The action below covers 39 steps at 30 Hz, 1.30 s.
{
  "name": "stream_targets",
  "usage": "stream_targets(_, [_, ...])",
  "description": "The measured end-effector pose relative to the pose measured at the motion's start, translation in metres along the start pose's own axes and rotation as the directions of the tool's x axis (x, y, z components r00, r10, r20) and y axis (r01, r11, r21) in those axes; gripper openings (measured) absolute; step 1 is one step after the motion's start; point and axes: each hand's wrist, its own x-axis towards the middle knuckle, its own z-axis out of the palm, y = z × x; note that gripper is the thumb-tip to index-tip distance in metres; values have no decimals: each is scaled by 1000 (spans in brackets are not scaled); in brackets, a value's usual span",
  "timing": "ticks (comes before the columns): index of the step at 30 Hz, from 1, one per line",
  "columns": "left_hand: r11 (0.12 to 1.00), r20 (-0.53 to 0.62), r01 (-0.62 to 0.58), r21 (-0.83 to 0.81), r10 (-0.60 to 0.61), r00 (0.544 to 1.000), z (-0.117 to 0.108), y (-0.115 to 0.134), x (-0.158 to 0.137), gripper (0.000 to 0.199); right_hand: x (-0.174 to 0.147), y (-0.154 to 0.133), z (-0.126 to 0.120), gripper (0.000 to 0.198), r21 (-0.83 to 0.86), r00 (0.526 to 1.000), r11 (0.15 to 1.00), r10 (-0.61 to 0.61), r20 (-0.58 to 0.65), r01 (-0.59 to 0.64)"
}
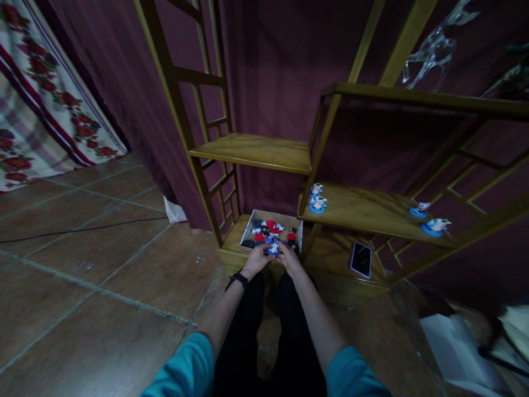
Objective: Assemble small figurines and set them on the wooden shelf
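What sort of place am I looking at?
Probably a room in a home: a wooden display shelf with figurines on it, a purple-red curtain behind, and a tiled floor.

From where I stand, a small blue-and-white figurine [274,248] shows between the hands [290,259]; just beyond them, round red discs [270,224] colour a tan-lined cardboard box [285,218]. Right of the hands, pale pink figurines [318,204] have blue bases; far left, white cloth [41,66] bears red flowers.
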Motion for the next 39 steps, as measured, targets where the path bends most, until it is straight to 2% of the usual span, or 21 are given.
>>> stream_targets(5, [999, -32, 0, 33, 1, 999, 1, -4, 1, 33, 0, -1, 0, 33, 11, 1000, 1000, -2, 24, 2])
stream_targets(13, [998, -52, 51, 23, -50, 997, 3, -2, 0, 32, 4, 0, -1, 34, -82, 999, 996, 35, 23, -33])
stream_targets(20, [1000, -62, 18, 22, -17, 998, 4, -3, 1, 31, 4, 0, 0, 34, -79, 999, 997, 30, 40, -27])
stream_targets(35, [968, -80, -53, 243, 75, 994, 0, 0, -1, 29, 2, 2, 2, 35, -75, 1000, 997, 15, 20, -13])
stream_targets(39, [966, -81, -76, 246, 99, 992, 0, 0, 0, 30, 3, 3, 2, 35, -78, 1000, 997, -1, 18, 3])
